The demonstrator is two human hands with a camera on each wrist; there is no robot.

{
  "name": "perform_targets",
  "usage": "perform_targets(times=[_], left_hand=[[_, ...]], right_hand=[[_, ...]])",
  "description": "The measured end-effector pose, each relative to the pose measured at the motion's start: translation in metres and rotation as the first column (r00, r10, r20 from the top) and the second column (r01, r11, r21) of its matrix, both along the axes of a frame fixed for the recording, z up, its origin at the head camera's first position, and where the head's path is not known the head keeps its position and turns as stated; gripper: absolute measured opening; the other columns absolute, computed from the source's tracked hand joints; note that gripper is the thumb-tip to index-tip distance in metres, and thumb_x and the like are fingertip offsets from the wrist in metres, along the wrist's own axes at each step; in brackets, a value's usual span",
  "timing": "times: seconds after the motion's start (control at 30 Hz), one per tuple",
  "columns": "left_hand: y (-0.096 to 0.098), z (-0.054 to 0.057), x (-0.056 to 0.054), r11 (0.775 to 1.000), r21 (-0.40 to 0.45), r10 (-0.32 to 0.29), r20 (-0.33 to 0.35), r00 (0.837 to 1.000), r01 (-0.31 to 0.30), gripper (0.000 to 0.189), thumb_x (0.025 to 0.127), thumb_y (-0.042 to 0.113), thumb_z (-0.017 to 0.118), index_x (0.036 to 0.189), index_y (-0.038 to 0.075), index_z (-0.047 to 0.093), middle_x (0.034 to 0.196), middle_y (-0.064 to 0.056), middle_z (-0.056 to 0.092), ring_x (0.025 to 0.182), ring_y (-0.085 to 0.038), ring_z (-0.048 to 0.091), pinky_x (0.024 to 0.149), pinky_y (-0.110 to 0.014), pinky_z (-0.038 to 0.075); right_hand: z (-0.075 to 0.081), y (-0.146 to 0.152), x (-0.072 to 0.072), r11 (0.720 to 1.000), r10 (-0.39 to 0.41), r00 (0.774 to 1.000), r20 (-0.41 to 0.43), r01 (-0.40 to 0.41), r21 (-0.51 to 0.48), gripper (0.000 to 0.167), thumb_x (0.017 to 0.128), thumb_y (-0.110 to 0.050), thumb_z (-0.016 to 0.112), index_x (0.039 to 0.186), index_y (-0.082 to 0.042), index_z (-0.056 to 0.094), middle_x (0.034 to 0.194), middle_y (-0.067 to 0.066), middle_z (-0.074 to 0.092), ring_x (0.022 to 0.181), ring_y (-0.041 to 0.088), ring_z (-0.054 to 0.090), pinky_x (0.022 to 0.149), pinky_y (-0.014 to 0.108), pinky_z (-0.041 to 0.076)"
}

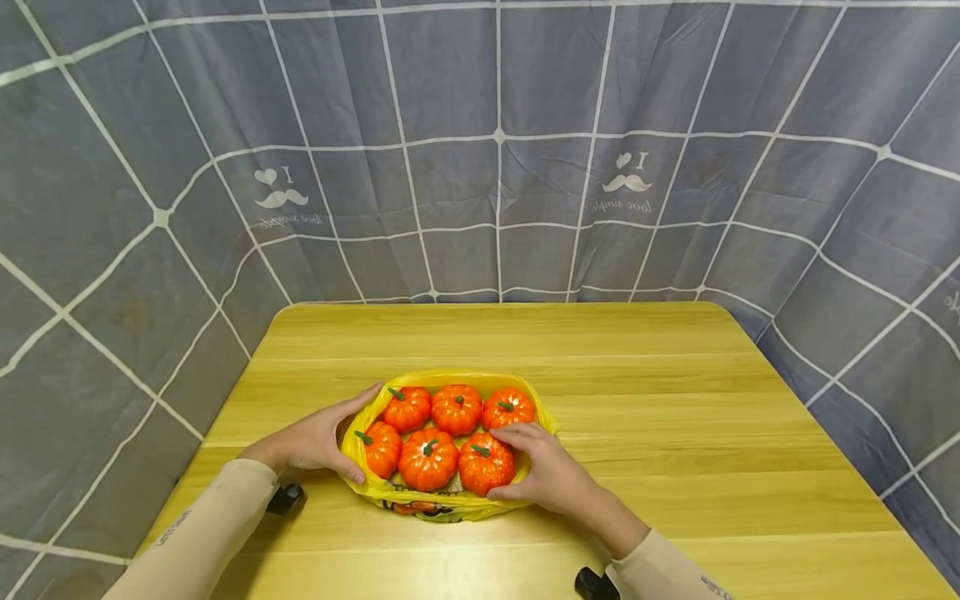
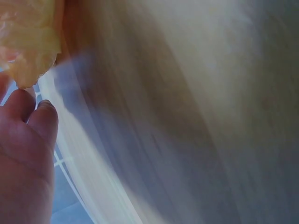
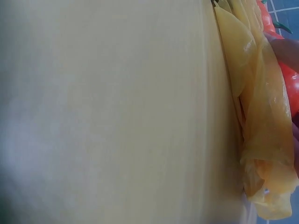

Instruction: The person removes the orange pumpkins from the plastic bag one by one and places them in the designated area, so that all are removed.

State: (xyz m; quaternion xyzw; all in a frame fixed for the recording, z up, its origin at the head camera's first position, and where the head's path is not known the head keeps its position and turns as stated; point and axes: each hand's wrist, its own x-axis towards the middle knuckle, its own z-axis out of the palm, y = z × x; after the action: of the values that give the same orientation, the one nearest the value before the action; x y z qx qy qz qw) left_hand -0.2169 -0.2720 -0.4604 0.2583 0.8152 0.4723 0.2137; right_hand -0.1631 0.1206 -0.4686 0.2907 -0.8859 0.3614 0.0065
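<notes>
A yellow plastic bag [image 1: 540, 406], its mouth spread wide, lies on the table with several small orange pumpkins [image 1: 428, 460] inside in two rows, each with a green stem. My left hand [image 1: 318, 437] holds the bag's left end, thumb at the front and fingers at the back. In the left wrist view, its fingertips meet the bag [image 2: 30, 56]. My right hand [image 1: 551, 471] reaches over the bag's right rim and grips the front right pumpkin [image 1: 483, 468] between thumb and fingers. The right wrist view shows the crumpled bag side [image 3: 264, 107] beneath that hand, with red-orange pumpkin [image 3: 292, 88] beyond.
The bag rests on a light wooden table [image 1: 660, 400] near its front. A grey curtain [image 1: 450, 192] with white grid lines hangs behind the table and along both sides. Black wrist straps [image 1: 596, 583] show beneath the beige sleeves [image 1: 663, 571].
</notes>
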Motion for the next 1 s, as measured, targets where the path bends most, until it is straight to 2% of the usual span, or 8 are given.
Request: perform_targets(times=[0.2, 0.33, 0.43, 0.6, 0.73, 1.0], left_hand=[[-0.001, 0.002, -0.001, 0.999, -0.05, 0.006, -0.036, 0.999, -0.007, 0.125, 0.069, 0.024, 0.095, 0.164, 0.018, 0.014, 0.166, -0.017, 0.013, 0.147, -0.04, 0.024, 0.106, -0.017, 0.029], [-0.004, 0.004, -0.001, 0.995, -0.096, 0.015, -0.067, 0.998, -0.022, 0.124, 0.068, 0.028, 0.096, 0.163, 0.015, 0.017, 0.165, -0.022, 0.013, 0.148, -0.044, 0.018, 0.116, -0.043, 0.024], [-0.007, 0.005, -0.002, 0.991, -0.131, 0.018, -0.095, 0.995, -0.031, 0.123, 0.068, 0.031, 0.095, 0.162, 0.011, 0.02, 0.164, -0.026, 0.012, 0.148, -0.047, 0.011, 0.114, -0.065, 0.014], [-0.012, 0.008, 0.0, 0.99, -0.135, 0.028, -0.118, 0.993, -0.044, 0.12, 0.067, 0.031, 0.096, 0.161, 0.007, 0.024, 0.164, -0.026, 0.012, 0.148, -0.049, 0.005, 0.112, -0.071, 0.007], [-0.013, 0.01, 0.003, 0.991, -0.127, 0.028, -0.122, 0.992, -0.044, 0.119, 0.067, 0.03, 0.096, 0.16, 0.007, 0.025, 0.164, -0.024, 0.013, 0.148, -0.05, 0.003, 0.11, -0.074, 0.003], [-0.018, 0.01, 0.004, 0.983, -0.179, 0.017, -0.176, 0.984, -0.049, 0.12, 0.066, 0.036, 0.096, 0.159, 0.004, 0.028, 0.162, -0.027, 0.017, 0.147, -0.053, 0.007, 0.107, -0.077, 0.008]], right_hand=[[0.0, 0.0, -0.002, 0.999, -0.007, 1.0, 0.018, 0.008, -0.045, 0.075, 0.071, -0.034, 0.094, 0.135, -0.008, 0.065, 0.133, 0.006, 0.059, 0.124, 0.025, 0.054, 0.103, 0.047, 0.047], [0.0, 0.0, -0.003, 0.994, 0.005, 0.998, 0.062, 0.002, -0.106, 0.076, 0.071, -0.038, 0.093, 0.134, -0.008, 0.065, 0.133, 0.004, 0.059, 0.121, 0.023, 0.057, 0.103, 0.044, 0.047], [0.003, 0.001, -0.004, 0.986, 0.017, 0.996, 0.091, -0.002, -0.165, 0.076, 0.071, -0.039, 0.093, 0.134, -0.008, 0.065, 0.133, 0.002, 0.06, 0.117, 0.019, 0.061, 0.102, 0.04, 0.048], [0.011, 0.001, -0.008, 0.975, 0.015, 0.997, 0.07, 0.001, -0.222, 0.075, 0.069, -0.033, 0.095, 0.133, -0.007, 0.065, 0.13, 0.0, 0.062, 0.11, 0.016, 0.065, 0.098, 0.035, 0.051], [0.018, 0.003, -0.012, 0.97, -0.006, 0.999, 0.041, 0.016, -0.243, 0.074, 0.068, -0.027, 0.096, 0.133, -0.008, 0.066, 0.129, 0.002, 0.062, 0.108, 0.019, 0.065, 0.095, 0.039, 0.053], [0.025, 0.024, -0.021, 0.928, -0.059, 0.998, 0.034, 0.067, -0.367, 0.071, 0.068, -0.021, 0.096, 0.13, -0.002, 0.067, 0.128, 0.009, 0.064, 0.11, 0.029, 0.065, 0.093, 0.049, 0.053]])
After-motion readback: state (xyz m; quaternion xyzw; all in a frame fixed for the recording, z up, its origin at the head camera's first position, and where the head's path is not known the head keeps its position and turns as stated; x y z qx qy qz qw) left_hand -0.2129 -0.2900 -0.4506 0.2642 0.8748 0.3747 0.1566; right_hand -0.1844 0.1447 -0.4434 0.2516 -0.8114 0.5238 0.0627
